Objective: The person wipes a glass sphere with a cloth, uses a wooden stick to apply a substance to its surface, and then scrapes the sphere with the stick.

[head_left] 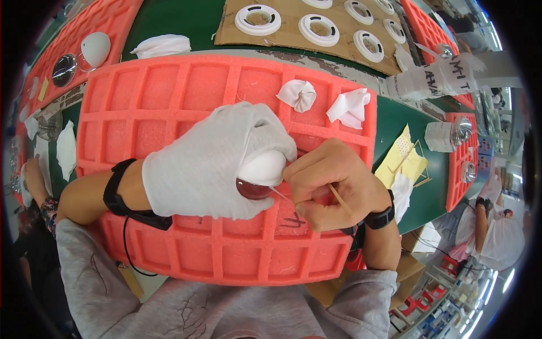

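Note:
My left hand (pixel 209 164), in a white glove, is closed around a round white housing (pixel 263 167) with a glossy dark red dome (pixel 252 190) at its lower side. My bare right hand (pixel 339 186) pinches a thin wooden stick (pixel 340 200). The stick's whitish tip reaches the edge where the white housing meets the dark dome. Both hands are over a pink foam tray (pixel 220 265) divided into square compartments. Two crumpled white cloths, one bunched (pixel 297 95) and one folded (pixel 349 108), lie in the tray's far right part.
White rings (pixel 319 30) sit on cardboard (pixel 282 42) at the back. Right of the tray are yellow sheets (pixel 400 155) with thin sticks, and a clear jar (pixel 439 137). A plastic-wrapped post (pixel 435 78) stands at far right. Another person's hand (pixel 35 175) is at left.

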`<action>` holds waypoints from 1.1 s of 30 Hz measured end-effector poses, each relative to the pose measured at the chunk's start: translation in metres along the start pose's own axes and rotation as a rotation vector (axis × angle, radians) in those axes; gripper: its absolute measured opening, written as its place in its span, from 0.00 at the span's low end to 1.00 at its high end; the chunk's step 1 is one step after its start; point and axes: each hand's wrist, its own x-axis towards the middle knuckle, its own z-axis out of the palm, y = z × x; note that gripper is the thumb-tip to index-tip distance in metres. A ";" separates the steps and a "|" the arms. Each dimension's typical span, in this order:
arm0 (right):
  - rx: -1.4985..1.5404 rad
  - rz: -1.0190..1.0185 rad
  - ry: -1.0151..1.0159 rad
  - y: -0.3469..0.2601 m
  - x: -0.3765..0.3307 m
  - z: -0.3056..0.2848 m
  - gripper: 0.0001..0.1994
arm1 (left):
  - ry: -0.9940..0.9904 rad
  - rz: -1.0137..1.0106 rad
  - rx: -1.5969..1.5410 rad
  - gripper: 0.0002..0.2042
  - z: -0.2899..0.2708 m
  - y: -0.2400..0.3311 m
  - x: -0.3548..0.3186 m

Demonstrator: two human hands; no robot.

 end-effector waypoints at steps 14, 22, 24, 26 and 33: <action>0.110 0.012 -0.019 0.003 -0.004 0.000 0.05 | -0.008 0.036 -0.014 0.26 0.001 -0.003 0.004; 0.162 0.101 -0.013 0.001 -0.002 -0.006 0.06 | -0.018 0.049 -0.019 0.29 -0.003 -0.010 0.004; 0.239 0.213 0.055 -0.004 0.000 -0.006 0.08 | 0.038 0.136 0.142 0.31 -0.003 -0.013 0.001; 0.286 0.205 0.090 -0.003 -0.002 -0.005 0.08 | -0.016 0.020 0.059 0.32 -0.008 -0.003 0.002; 0.353 0.301 0.173 -0.009 -0.001 -0.005 0.10 | -0.182 -0.237 -0.164 0.25 -0.016 0.016 0.008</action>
